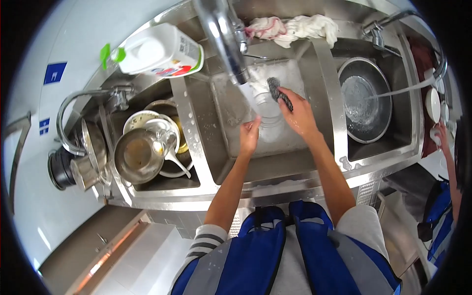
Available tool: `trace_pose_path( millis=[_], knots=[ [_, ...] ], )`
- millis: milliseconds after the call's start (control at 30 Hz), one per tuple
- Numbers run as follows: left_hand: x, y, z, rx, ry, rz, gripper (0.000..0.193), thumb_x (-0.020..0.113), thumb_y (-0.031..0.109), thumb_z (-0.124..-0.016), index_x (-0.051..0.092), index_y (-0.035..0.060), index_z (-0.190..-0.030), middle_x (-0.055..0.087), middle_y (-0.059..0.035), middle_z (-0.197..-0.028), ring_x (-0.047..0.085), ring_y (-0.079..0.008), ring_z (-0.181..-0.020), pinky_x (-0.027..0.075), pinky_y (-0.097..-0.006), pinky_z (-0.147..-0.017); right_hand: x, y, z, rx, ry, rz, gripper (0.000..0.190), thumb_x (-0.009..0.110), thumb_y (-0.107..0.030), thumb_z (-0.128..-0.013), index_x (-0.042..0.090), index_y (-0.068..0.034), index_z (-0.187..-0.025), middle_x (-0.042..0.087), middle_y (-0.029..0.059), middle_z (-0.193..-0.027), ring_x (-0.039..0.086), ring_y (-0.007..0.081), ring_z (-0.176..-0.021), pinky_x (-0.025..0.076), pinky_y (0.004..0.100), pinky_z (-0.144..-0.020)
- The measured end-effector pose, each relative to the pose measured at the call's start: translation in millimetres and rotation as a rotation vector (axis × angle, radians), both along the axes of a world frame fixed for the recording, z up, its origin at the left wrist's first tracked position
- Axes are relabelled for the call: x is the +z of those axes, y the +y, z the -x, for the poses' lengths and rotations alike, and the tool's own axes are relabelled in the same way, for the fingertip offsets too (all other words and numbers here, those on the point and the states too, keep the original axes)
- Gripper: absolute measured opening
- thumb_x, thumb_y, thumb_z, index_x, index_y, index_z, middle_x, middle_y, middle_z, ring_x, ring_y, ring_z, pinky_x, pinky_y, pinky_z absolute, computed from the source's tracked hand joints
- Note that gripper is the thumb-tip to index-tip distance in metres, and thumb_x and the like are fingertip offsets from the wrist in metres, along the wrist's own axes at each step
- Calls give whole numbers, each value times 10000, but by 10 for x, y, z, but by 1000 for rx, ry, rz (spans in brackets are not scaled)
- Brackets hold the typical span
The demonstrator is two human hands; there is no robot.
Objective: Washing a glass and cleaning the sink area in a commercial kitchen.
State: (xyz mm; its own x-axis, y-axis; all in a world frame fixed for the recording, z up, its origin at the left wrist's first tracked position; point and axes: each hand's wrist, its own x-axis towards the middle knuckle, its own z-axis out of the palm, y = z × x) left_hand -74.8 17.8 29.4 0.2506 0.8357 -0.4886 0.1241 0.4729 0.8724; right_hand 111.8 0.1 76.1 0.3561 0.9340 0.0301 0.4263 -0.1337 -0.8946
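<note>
A dark metal-mesh scourer (274, 88) is gripped by my right hand (299, 113) over the middle sink basin (254, 164). My left hand (250, 135) has its fingers closed at the edge of a clear round vessel (271, 118), whose outline is blurred by water and glare. Between my hands and the large metal faucet (238, 72), a white stream of water (249, 96) falls close to my left fingertips. Water and foam partly hide what lies below them in the basin.
Left basin: a steel pan (138, 156), bowls and a white ladle (177, 162). Behind it stands a white plastic jug (162, 51). Crumpled cloths (309, 27) lie on the back ledge. Water runs into a metal basin (383, 121) at right. Another person's hand (442, 138) is at the far right.
</note>
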Motion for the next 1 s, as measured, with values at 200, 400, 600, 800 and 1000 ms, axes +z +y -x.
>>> trace_pose_path(
  millis=[200, 400, 600, 800, 1000],
  knots=[
    [168, -70, 104, -350, 319, -182, 626, 642, 507, -787, 420, 10, -477, 333, -61, -454, 257, -134, -498, 250, -375, -444, -354, -60, 9, 929, -477, 560, 284, 586, -182, -786, 622, -88, -1052, 642, 187, -946, 611, 365, -847, 477, 436, -772],
    [44, -67, 58, -299, 387, -530, 528, 700, 465, -704, 539, 0, -513, 471, -113, -457, 420, -94, -489, 369, -358, -456, -1444, -39, 437, 1142, -351, 883, 546, 502, -340, -864, 428, -98, -1349, 418, 129, -1387, 326, 248, -1319, 301, 386, -1052],
    [-321, 277, 95, 30, 52, -285, 403, 672, 189, -785, 431, 22, -509, 326, 59, -485, 299, -41, -505, 215, -284, -430, -1007, 248, 334, 645, 854, 1233, 351, 471, -301, -869, 557, -70, -1120, 565, 104, -1150, 536, 209, -991, 451, 355, -810],
    [-300, 329, 356, 144, 14, -128, 394, 614, 132, -811, 389, 17, -508, 341, 62, -500, 296, -43, -500, 232, -267, -453, -102, 645, 371, 1070, -30, 996, 395, 471, -295, -835, 584, -60, -1132, 562, 133, -1218, 566, 260, -1056, 473, 419, -829],
    [-468, 78, 517, -111, 165, -168, 421, 512, 180, -885, 385, 40, -509, 355, 31, -493, 325, -76, -474, 236, -317, -440, -552, 332, 785, 965, -623, 763, 456, 489, -304, -855, 543, 2, -1189, 600, 158, -1143, 563, 261, -1067, 452, 421, -901]
  ],
)
